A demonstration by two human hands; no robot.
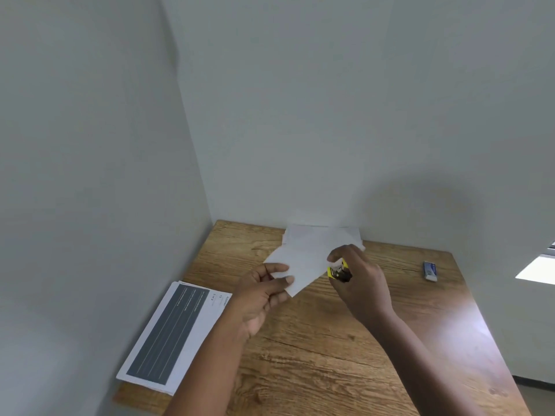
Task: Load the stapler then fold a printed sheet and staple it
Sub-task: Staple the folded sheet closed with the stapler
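Above the table (345,340), left fingers (282,280) pinch folded sheet (303,262); right fingers (336,255) grip stapler (338,271).

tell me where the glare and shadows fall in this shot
Head view: glare washes the table at right; a bright patch sits at the right edge; a soft round shadow falls on the wall above the right hand; wide-angle bending curves the wall corner; the stapler is slightly blurred.

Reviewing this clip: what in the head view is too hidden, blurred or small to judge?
- Stapler: mostly wrapped by the right hand; whether it is biting the folded sheet cannot be told.
- Any staple in the sheet: too small.
- Printed stack: text too blurred to read.
- Small blue-and-white box: label too small.
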